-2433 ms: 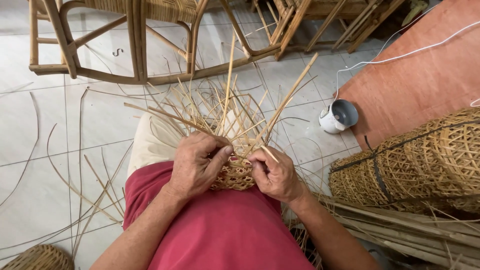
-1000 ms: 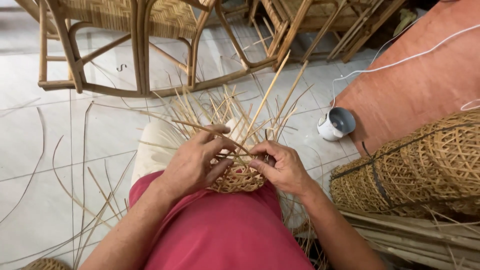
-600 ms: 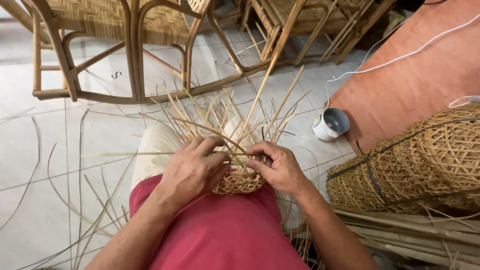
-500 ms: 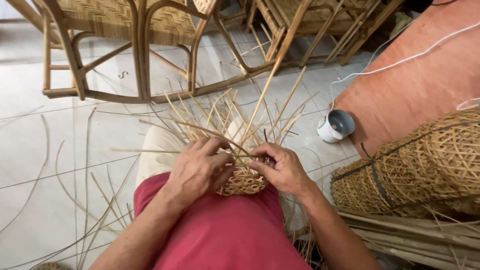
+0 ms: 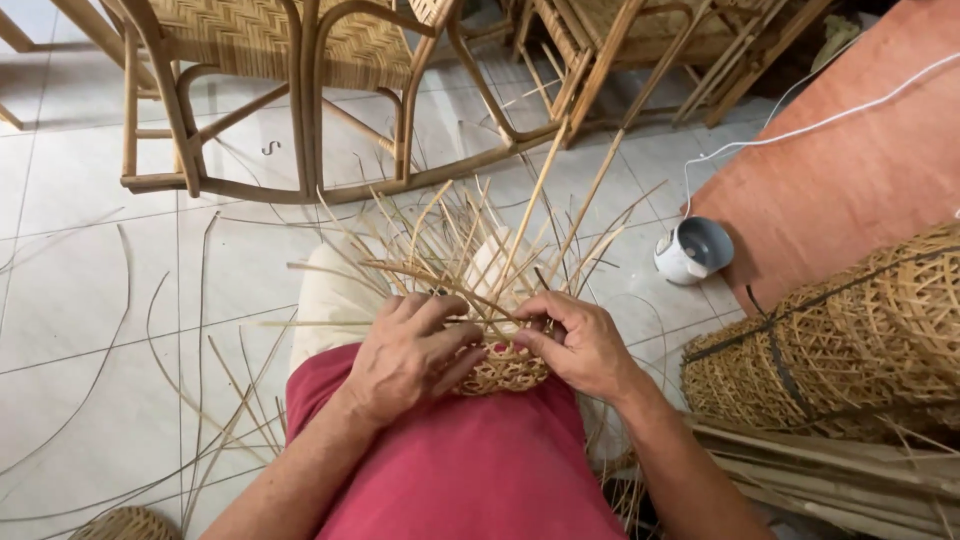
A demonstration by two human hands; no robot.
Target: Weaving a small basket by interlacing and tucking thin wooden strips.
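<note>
A small half-woven cane basket (image 5: 505, 368) rests on my lap, over red cloth. Many loose cane strips (image 5: 470, 240) fan up and outward from its rim. My left hand (image 5: 405, 352) cups the basket's left side, fingers curled over the weave. On the right side, my right hand (image 5: 580, 345) pinches strips at the rim between thumb and fingers. Both hands touch the basket and nearly meet above it. The lower part of the basket is hidden behind my hands.
A cane chair frame (image 5: 300, 90) stands ahead on the white tiled floor. Long thin cane strips (image 5: 200, 390) lie scattered at left. A stack of woven baskets (image 5: 850, 340) lies at right, beside a small white fan (image 5: 693, 250) with a cord on an orange mat.
My hands have stayed on the basket, shifting their fingers along the rim strips. The view has tilted slightly, showing more of the chair.
</note>
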